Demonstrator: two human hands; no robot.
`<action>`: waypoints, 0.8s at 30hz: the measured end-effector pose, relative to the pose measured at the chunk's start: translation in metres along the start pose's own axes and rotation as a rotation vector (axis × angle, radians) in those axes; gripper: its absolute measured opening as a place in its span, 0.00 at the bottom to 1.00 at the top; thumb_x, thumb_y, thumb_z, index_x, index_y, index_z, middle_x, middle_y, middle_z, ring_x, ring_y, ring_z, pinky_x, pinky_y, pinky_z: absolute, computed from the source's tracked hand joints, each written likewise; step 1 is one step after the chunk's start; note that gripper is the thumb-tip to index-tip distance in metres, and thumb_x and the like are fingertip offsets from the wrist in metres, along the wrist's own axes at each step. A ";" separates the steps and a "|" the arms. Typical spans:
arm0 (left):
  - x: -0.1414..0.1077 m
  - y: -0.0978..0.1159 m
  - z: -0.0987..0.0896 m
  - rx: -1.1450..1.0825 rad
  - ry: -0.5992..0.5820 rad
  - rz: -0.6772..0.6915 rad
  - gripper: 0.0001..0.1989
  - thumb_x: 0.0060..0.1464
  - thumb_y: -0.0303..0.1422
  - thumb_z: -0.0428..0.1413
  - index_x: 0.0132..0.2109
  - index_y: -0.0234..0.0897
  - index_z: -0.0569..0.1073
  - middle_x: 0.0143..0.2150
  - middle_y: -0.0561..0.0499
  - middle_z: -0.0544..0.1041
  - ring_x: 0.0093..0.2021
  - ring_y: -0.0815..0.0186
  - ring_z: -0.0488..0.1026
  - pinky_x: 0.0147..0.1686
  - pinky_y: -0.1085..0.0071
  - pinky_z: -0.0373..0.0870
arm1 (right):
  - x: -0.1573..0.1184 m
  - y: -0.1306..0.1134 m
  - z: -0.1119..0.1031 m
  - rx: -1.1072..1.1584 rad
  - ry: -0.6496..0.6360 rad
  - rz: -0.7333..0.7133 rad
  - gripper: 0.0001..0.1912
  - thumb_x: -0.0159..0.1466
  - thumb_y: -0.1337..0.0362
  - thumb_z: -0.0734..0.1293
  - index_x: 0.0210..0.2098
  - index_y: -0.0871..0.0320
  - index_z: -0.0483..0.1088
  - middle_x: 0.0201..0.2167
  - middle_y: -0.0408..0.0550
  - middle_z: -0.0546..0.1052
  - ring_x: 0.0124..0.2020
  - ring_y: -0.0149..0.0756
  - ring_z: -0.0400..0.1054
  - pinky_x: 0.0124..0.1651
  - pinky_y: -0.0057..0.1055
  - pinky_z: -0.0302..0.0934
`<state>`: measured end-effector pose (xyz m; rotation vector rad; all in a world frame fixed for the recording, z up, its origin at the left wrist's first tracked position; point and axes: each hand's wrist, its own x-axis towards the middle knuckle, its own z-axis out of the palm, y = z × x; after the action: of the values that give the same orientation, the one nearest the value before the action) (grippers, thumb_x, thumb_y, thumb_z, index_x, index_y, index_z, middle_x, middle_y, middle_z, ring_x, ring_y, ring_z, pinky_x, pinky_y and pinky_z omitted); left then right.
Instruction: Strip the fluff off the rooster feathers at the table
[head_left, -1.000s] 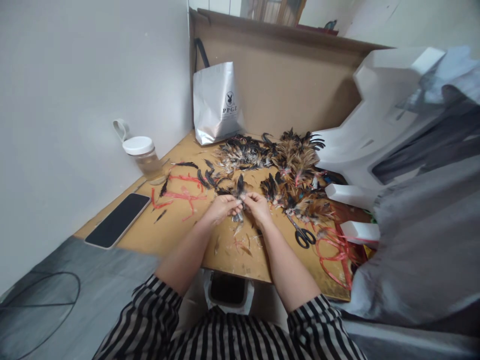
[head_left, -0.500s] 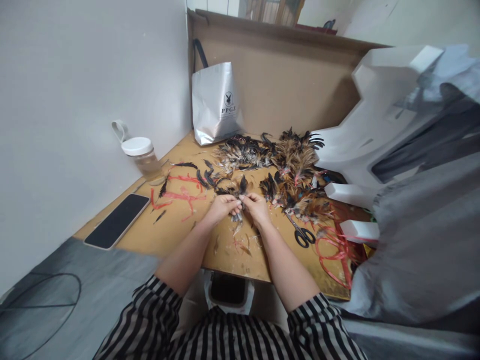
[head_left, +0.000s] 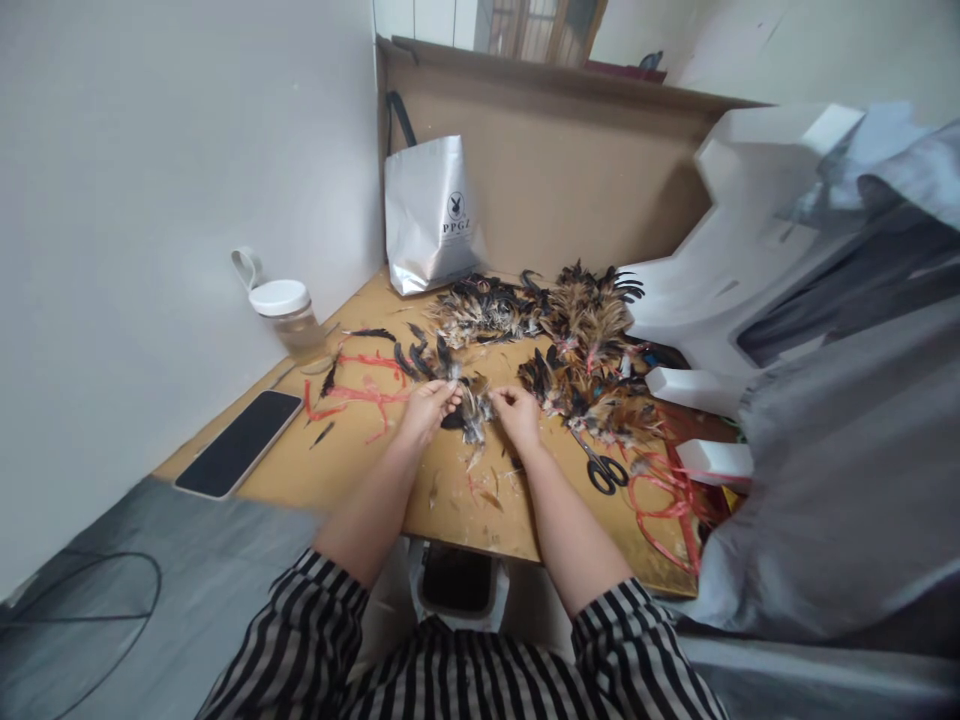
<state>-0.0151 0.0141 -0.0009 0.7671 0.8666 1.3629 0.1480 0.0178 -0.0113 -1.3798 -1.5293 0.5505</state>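
Note:
Over the table, my left hand (head_left: 429, 412) is closed in a pinch on a dark feather (head_left: 444, 354) that points up from the fingertips. My right hand (head_left: 519, 414) is a short way to the right, thumb and fingers pressed together; whatever it pinches is too small to make out. Between the hands lies a small heap of grey and brown feathers (head_left: 474, 412). Curved black feathers (head_left: 411, 358) are just beyond my left hand. Bunches of brown and black feathers (head_left: 574, 388) lie beyond and right of my right hand.
Black-handled scissors (head_left: 606, 474) and red plastic string (head_left: 664, 505) lie at the right. Red strips (head_left: 367, 395), a phone (head_left: 240, 443) and a lidded jar (head_left: 289, 318) are at the left. A silver bag (head_left: 427, 215) stands behind, near larger feather piles (head_left: 589, 312).
My hands were together at the small feathers; now they are apart, the left moved left with a dark feather, the right slightly right. The camera view has shifted a little.

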 end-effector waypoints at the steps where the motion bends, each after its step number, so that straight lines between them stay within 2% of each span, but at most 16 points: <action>1: 0.000 0.000 0.000 0.002 -0.005 0.000 0.12 0.37 0.34 0.61 0.28 0.30 0.70 0.23 0.51 0.72 0.21 0.77 0.64 0.20 0.81 0.59 | -0.002 -0.003 0.000 -0.049 -0.031 -0.019 0.14 0.52 0.56 0.61 0.25 0.60 0.71 0.24 0.46 0.73 0.27 0.32 0.63 0.33 0.27 0.55; 5: 0.000 -0.001 0.000 0.008 -0.033 -0.002 0.12 0.38 0.34 0.60 0.28 0.30 0.70 0.24 0.51 0.72 0.21 0.77 0.65 0.20 0.81 0.59 | -0.009 -0.015 0.001 -0.216 -0.136 -0.089 0.14 0.50 0.53 0.64 0.28 0.58 0.71 0.24 0.44 0.71 0.25 0.30 0.62 0.30 0.25 0.53; 9: 0.000 -0.003 0.000 0.019 -0.050 -0.014 0.12 0.38 0.35 0.60 0.28 0.30 0.70 0.24 0.50 0.72 0.21 0.77 0.64 0.20 0.81 0.59 | -0.010 -0.018 0.002 -0.335 -0.182 -0.108 0.10 0.50 0.57 0.65 0.28 0.57 0.71 0.25 0.44 0.72 0.26 0.30 0.62 0.31 0.26 0.52; 12: -0.001 -0.003 0.001 0.019 -0.048 -0.021 0.11 0.38 0.34 0.60 0.28 0.30 0.70 0.25 0.50 0.72 0.21 0.77 0.64 0.20 0.81 0.60 | -0.008 -0.014 0.001 -0.373 -0.177 -0.083 0.08 0.52 0.60 0.62 0.25 0.57 0.71 0.25 0.45 0.73 0.26 0.31 0.63 0.31 0.26 0.52; 19: -0.001 -0.004 0.001 0.035 -0.066 -0.034 0.11 0.39 0.34 0.60 0.28 0.29 0.71 0.26 0.49 0.73 0.21 0.77 0.65 0.21 0.81 0.61 | -0.001 -0.003 -0.005 -0.305 -0.091 0.001 0.13 0.54 0.59 0.59 0.25 0.60 0.71 0.23 0.46 0.73 0.24 0.31 0.63 0.28 0.25 0.52; 24: -0.002 -0.007 0.001 0.018 -0.166 -0.087 0.10 0.40 0.32 0.60 0.30 0.28 0.71 0.31 0.45 0.75 0.26 0.75 0.70 0.25 0.80 0.64 | -0.005 -0.008 -0.004 -0.373 -0.171 -0.033 0.11 0.52 0.58 0.62 0.27 0.57 0.72 0.23 0.45 0.73 0.25 0.31 0.63 0.27 0.25 0.50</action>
<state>-0.0113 0.0117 -0.0063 0.8349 0.7738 1.1983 0.1465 0.0098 -0.0051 -1.6166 -1.8585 0.3812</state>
